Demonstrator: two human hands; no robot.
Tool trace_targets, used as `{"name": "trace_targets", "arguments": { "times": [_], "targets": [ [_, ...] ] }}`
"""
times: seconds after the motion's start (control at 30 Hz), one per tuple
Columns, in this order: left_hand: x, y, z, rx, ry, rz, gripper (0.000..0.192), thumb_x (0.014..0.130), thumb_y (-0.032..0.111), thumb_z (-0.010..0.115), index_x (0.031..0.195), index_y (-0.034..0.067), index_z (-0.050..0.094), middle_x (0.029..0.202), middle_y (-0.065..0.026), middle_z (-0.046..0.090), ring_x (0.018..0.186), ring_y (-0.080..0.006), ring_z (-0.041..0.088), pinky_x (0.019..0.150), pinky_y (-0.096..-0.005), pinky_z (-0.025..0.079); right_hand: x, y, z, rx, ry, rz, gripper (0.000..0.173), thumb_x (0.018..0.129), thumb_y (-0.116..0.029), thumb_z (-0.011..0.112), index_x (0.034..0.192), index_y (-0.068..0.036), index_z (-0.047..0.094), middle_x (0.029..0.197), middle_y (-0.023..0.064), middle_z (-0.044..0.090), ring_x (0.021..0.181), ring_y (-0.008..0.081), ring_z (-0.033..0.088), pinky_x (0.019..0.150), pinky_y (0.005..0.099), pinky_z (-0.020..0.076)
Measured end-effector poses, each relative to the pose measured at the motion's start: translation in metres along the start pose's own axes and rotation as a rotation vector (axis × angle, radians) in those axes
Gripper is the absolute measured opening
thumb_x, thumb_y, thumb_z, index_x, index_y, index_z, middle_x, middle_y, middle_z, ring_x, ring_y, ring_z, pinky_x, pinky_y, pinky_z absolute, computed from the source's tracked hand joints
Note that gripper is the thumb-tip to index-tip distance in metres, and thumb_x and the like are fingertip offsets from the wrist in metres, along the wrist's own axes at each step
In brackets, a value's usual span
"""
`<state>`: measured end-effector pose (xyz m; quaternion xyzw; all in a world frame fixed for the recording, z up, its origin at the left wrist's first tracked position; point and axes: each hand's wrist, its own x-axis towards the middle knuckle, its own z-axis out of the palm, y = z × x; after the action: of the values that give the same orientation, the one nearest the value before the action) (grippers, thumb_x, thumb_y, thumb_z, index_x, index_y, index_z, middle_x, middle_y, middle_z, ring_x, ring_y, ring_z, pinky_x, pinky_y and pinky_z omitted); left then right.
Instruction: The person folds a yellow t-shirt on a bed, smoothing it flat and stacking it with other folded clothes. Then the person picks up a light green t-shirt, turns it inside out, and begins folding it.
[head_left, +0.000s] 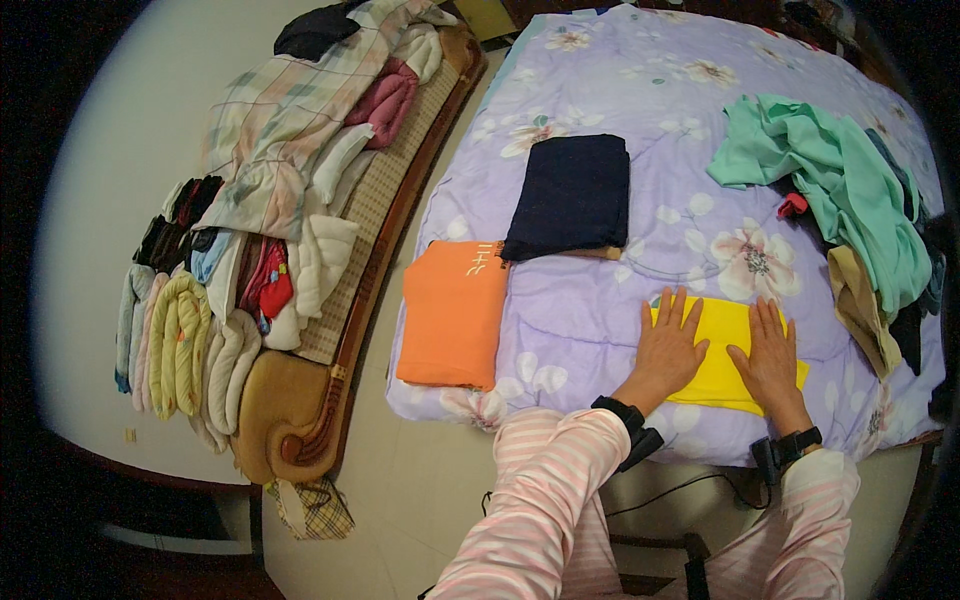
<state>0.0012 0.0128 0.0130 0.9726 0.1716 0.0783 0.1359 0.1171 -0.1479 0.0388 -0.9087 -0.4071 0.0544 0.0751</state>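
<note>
A folded yellow cloth garment (721, 367) lies on a purple floral quilt (585, 330) near the bed's front edge. My left hand (671, 349) rests palm down on its left part, fingers apart. On its right part my right hand (772, 360) lies flat, with the thumb spread. Neither hand grips anything. Further left is a folded orange garment (454, 319) with white print. A folded dark navy garment (574, 195) sits behind it, touching its upper corner, with a bit of tan cloth under its front edge.
At the right lies a loose heap with a mint green garment (840, 165), a tan one (859, 307) and a small red piece (792, 205). Left of the bed, a wooden-framed sofa (375, 247) bears folded quilts, a plaid cover (292, 112) and clothes. A black cable (667, 491) hangs below my wrists.
</note>
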Motion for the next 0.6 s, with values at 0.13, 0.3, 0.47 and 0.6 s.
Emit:
{"name": "trace_targets", "arguments": {
  "times": [0.13,0.3,0.47,0.6],
  "targets": [
    [-0.001,0.000,-0.001,-0.010,0.005,-0.001,0.065,0.094,0.041,0.052,0.148,0.007,0.038,0.157,-0.0205,0.026,0.146,-0.0375,0.020,0.116,-0.0592,0.012,-0.001,0.001,0.003,0.002,0.017,-0.001,0.078,0.089,-0.040,0.062,0.148,0.001,0.032,0.158,0.0178,0.027,0.148,0.0310,0.020,0.118,0.0544,0.0118],
    [0.000,0.001,-0.006,-0.022,-0.040,-0.012,0.067,0.093,0.042,0.052,0.149,0.007,0.036,0.157,-0.0211,0.025,0.146,-0.0386,0.020,0.116,-0.0594,0.013,-0.003,0.003,0.001,0.002,0.011,-0.017,0.078,0.089,-0.038,0.062,0.149,0.001,0.030,0.158,0.0185,0.026,0.148,0.0312,0.020,0.118,0.0539,0.0122],
    [-0.007,-0.005,-0.009,0.006,-0.047,-0.010,0.068,0.093,0.043,0.052,0.149,0.007,0.036,0.158,-0.0203,0.024,0.147,-0.0381,0.018,0.116,-0.0585,0.013,-0.009,0.008,-0.001,0.048,-0.011,0.004,0.079,0.089,-0.036,0.062,0.149,0.002,0.028,0.158,0.0186,0.026,0.148,0.0314,0.019,0.119,0.0533,0.0115],
    [-0.016,-0.015,-0.010,-0.012,-0.064,-0.011,0.068,0.094,0.045,0.051,0.149,0.007,0.036,0.159,-0.0186,0.022,0.148,-0.0352,0.016,0.117,-0.0574,0.012,-0.017,0.019,0.001,0.059,-0.010,0.022,0.079,0.089,-0.034,0.062,0.150,0.002,0.027,0.158,0.0184,0.025,0.148,0.0314,0.019,0.119,0.0530,0.0104]
  ]
}}
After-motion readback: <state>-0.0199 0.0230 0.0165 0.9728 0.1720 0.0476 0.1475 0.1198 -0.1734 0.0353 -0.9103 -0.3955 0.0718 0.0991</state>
